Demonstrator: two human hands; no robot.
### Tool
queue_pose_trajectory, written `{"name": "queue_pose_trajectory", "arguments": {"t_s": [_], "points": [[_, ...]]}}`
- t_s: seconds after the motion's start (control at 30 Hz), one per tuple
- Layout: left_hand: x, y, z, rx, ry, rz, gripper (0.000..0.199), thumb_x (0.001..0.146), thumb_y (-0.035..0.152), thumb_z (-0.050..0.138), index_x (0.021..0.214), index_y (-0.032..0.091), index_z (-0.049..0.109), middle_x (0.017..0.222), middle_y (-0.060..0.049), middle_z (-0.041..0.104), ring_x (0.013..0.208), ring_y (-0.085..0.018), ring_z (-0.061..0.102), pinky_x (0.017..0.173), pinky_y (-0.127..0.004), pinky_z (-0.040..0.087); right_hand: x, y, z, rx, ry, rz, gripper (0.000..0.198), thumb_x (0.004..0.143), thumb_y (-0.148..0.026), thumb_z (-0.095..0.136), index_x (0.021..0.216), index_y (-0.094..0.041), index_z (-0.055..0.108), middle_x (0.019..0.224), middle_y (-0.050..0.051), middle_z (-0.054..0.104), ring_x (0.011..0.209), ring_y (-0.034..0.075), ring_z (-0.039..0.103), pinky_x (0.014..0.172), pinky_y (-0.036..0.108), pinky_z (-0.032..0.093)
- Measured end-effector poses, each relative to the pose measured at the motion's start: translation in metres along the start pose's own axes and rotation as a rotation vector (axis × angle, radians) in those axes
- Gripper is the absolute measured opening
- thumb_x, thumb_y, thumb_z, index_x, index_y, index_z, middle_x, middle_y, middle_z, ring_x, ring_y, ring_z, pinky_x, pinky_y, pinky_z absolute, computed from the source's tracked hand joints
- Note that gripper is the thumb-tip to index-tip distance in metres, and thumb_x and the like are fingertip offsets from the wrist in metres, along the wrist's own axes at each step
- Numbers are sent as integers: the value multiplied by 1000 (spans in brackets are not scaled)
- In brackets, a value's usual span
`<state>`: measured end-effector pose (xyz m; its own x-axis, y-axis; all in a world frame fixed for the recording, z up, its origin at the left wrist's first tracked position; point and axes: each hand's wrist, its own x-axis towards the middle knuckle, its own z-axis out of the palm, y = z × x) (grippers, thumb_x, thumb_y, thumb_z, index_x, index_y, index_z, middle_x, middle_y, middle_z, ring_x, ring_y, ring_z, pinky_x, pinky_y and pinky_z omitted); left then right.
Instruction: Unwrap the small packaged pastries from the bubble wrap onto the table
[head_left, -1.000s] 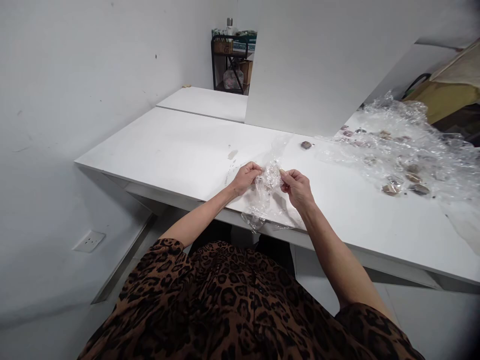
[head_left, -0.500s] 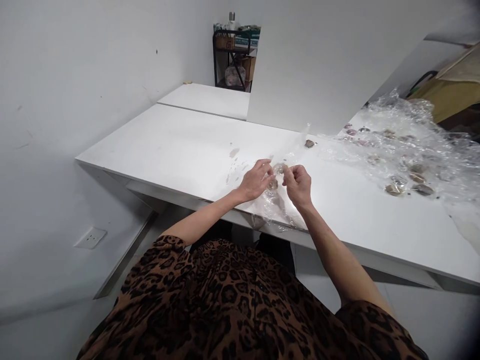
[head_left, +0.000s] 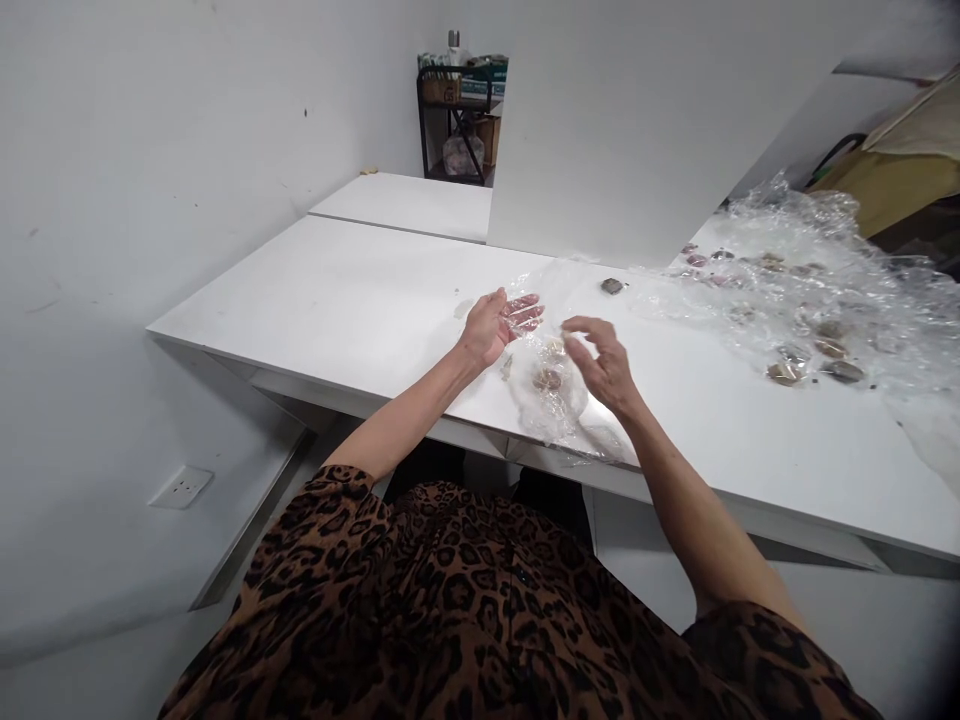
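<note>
My left hand (head_left: 495,325) is palm up, its fingers stretched out beneath or behind a sheet of clear plastic film (head_left: 556,405). The film lies crumpled near the table's front edge, with part of it hanging over that edge. A small brown stone-like piece (head_left: 548,379) shows inside or under the film, between my hands. To the right of it, my right hand (head_left: 602,362) is raised with thumb and fingers apart, close to the film; I cannot tell whether the fingertips touch it. A greyish-brown stone-like piece (head_left: 612,286) rests farther back on the table.
A large heap of clear plastic film (head_left: 795,240) with several stone-like pieces covers the right of the white table (head_left: 750,470). A white panel (head_left: 645,130) stands at the table's back. Behind it is a black shelf rack (head_left: 421,125), and a wall runs along the left.
My left hand has turned palm up, opened and come under the film, which now spreads over its fingers. My right hand's pinch has opened, and the fingers have spread.
</note>
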<state>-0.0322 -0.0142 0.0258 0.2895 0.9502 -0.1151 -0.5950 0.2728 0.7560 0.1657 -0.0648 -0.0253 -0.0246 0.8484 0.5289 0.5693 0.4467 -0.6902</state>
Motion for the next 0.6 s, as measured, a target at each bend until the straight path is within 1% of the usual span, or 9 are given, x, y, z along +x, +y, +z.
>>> {"name": "queue_pose_trajectory", "arguments": {"t_s": [0.07,0.1,0.13,0.2,0.23,0.33,0.43,0.53,0.6], "points": [[2,9,11,5,-45,30,34,96,48,62,105,16,59,116,-14,73,116,-28,70,97,-45,57,5,2,-2,-113,-227,-69,45,96,-65,48,102,-25,69,118,9,69,117,28,58,104,49,42],[3,15,15,3,-63,50,35,96,49,62,106,16,60,119,-14,73,119,-29,69,98,-45,57,6,8,-4,-170,-289,-74,45,97,-64,48,105,-25,70,121,10,69,118,29,58,104,51,41],[4,22,19,0,-80,72,36,96,50,62,107,15,60,122,-14,72,122,-30,68,99,-45,57,7,16,-7,-232,-308,-67,44,96,-62,49,109,-25,70,125,11,68,120,31,57,104,53,41],[8,38,25,-3,-117,121,37,99,49,57,110,14,59,127,-13,69,128,-31,64,100,-46,57,8,36,-16,-356,-282,-29,40,95,-55,53,112,-24,70,130,13,66,124,34,54,102,56,41],[11,45,28,-3,-138,150,37,102,48,53,112,13,59,129,-12,68,131,-31,62,100,-46,56,8,45,-21,-405,-257,3,37,95,-51,54,110,-22,71,129,15,67,123,36,54,101,57,42],[25,63,38,-2,-187,233,38,107,44,41,117,12,58,138,-8,61,138,-33,56,100,-48,55,9,60,-32,-437,-100,123,36,94,-46,53,103,-17,72,119,20,68,112,36,59,96,58,46],[43,70,54,-5,-204,273,43,107,47,34,122,13,57,145,-6,54,140,-35,52,98,-50,53,16,47,-31,-261,60,113,44,92,-55,56,113,-19,69,119,17,67,106,32,62,92,53,51],[59,73,78,7,-242,300,56,106,49,21,120,10,59,142,-6,56,141,-36,50,96,-48,52,31,16,-26,87,86,55,53,92,-68,53,124,-28,63,127,11,65,112,27,63,91,46,54],[62,74,100,50,-271,300,58,105,51,25,112,6,62,135,-7,61,141,-33,51,95,-44,53,44,-5,-25,254,88,26,63,89,-76,52,137,-35,53,138,7,60,121,26,62,90,43,56]]}}
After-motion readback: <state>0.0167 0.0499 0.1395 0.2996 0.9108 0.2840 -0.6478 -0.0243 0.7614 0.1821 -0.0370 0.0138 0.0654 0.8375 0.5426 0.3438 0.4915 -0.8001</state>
